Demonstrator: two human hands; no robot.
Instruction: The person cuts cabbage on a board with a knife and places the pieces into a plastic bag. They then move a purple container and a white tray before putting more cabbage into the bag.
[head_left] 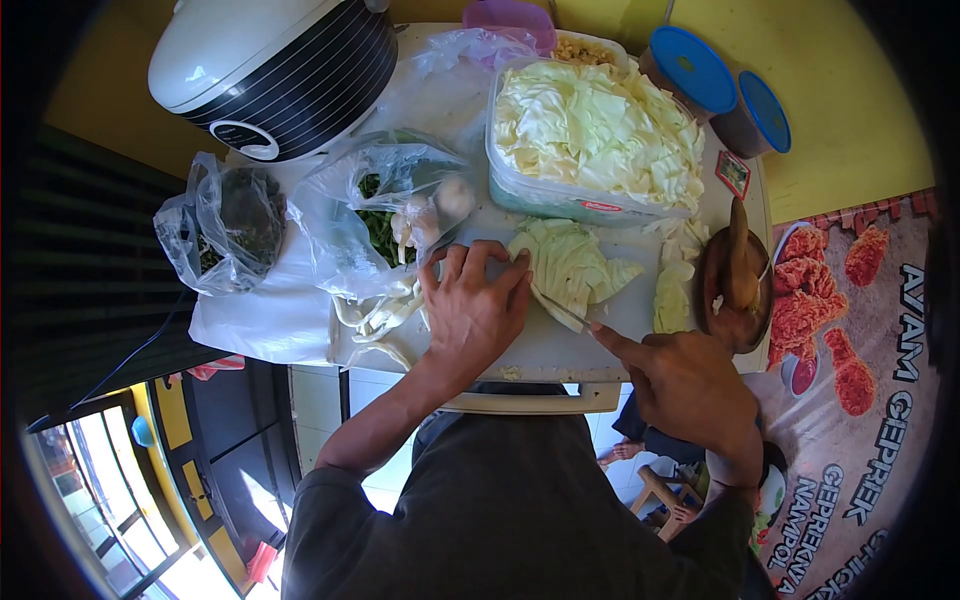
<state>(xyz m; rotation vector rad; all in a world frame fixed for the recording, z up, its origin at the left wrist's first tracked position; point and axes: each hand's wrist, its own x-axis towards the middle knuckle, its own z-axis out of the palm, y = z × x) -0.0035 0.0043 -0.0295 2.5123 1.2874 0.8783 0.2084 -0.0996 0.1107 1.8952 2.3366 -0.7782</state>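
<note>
At the cabbage (572, 265); right hand (692, 385) with knife (576, 317)

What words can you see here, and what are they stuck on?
"AYAM GEPREK": on the chicken poster, running sideways.
"GEPREKNYA NAMPOL": lower on the same poster.
"CHICK": at the poster's dark edge, where the rest is cut off.
Too small or blurred to read: the red label on the plastic box, the oval badge on the rice cooker, and the little card.

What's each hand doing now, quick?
Left hand: fingers bent at the cabbage's edge; can't tell whether it grips.
Right hand: closed, holding the knife, index finger extended.
</note>
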